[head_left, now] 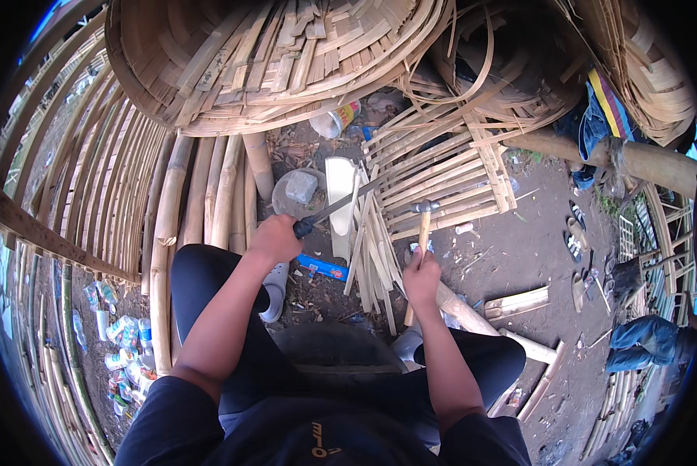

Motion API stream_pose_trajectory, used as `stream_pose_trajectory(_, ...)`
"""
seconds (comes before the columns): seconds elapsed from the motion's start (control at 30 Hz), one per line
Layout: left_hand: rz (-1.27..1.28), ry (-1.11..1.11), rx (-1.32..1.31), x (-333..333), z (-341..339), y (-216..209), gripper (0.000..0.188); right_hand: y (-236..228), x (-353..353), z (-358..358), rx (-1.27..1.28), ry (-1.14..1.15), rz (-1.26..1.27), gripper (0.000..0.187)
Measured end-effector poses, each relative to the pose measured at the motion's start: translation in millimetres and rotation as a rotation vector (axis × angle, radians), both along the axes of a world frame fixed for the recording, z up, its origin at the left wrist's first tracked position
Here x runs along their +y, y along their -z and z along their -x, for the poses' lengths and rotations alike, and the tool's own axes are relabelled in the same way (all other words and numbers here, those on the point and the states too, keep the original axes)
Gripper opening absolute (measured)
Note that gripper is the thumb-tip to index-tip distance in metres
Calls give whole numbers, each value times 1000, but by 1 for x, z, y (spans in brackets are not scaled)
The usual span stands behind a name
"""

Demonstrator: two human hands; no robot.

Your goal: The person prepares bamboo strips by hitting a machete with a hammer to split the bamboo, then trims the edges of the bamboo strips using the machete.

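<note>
The person's left hand (pixel 277 239) is wrapped around the black handle of a long, thin knife with a dark metal blade (pixel 337 206), and the right hand (pixel 421 277) grips a hammer with a pale wooden handle and a grey metal head (pixel 424 206). The knife could slip and nick someone if the loose pile of flat, pale bamboo strips (pixel 379 260) slides under it, and a crooked hammer swing could hurt the left hand. The knife, above the ground in front of the knees, has its long line slanting away and rightward, while the hammer's head points away.
</note>
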State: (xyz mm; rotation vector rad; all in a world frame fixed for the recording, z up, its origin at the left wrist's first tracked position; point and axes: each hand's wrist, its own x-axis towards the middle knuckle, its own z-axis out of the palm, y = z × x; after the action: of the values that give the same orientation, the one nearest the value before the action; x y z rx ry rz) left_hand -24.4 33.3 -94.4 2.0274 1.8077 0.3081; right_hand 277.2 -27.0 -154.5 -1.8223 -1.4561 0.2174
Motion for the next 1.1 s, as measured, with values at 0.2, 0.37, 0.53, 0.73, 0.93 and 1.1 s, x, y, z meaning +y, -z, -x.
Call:
stream_pose_trajectory(0.2,43,43,32,-1,12,7,19,-187,13,3,140,-2,-549,25)
stream_pose_trajectory(0.37,84,105,68,-3,-4,-11,22,-158,11,10,238,-84,-816,29)
stream_pose_trajectory(0.53,104,69,37,7,-15,4,24,31,-24,-7,-142,-84,179,23)
stream_pose_trajectory(0.73,-9,30,17,12,13,12,20,-120,-5,-2,5,-26,-48,27)
stream_pose_trajectory(0.93,20,142,77,9,2,2,19,-193,7,0,189,-75,-561,25)
stream_pose_trajectory(1.1,67,171,93,15,-12,3,23,-8,-2,-13,-146,-77,147,24)
